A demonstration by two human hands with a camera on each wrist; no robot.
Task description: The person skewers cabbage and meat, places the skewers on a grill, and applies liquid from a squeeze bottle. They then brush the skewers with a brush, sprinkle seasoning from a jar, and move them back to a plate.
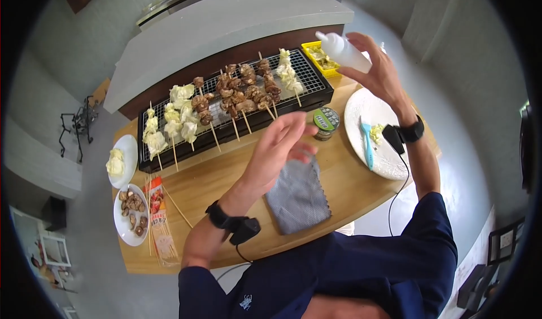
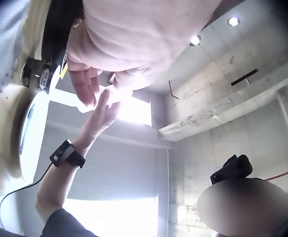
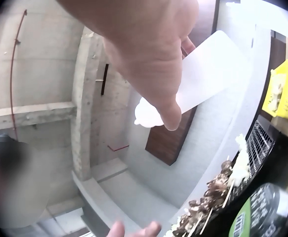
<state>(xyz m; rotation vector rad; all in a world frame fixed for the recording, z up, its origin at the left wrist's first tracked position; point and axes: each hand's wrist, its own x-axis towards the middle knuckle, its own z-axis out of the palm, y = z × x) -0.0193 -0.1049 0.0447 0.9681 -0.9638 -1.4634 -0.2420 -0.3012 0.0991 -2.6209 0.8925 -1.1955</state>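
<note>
In the head view my right hand grips a white squeeze bottle, raised over the far right of the table and tilted, its nozzle to the left. The right wrist view has this bottle between thumb and fingers. My left hand is in the air with fingers loosely extended and nothing in it, above a grey cloth. Beside its fingertips stands a can with a green label. Behind is a black grill carrying skewers of brown mushroom-like pieces and pale cabbage leaves.
At right, a white plate holds a blue brush and leaf scraps. A yellow basket stands past the grill. Two small plates, of cabbage and brown pieces, lie at left near a skewer packet.
</note>
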